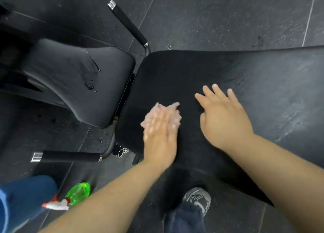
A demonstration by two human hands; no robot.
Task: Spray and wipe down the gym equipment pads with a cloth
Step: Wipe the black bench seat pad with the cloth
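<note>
The left hand (160, 127) lay flat on the pink cloth (172, 110), pressing it on the big black pad (166, 74). The right hand (222, 113) rested flat beside it, holding nothing. It seemed best to push firmly and rub every bit (the smaller pad (70, 71) had wet drops (91, 87) waiting).

We press a pale cloth (172, 110) flat on the black bench pad (166, 74) under our left hand (159, 134), our right hand (222, 117) spread beside it.

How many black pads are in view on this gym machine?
2. The small pad with water drops is at left; the large pad is at centre, under the left hand, cloth and right hand. More may lie out of view.
</note>
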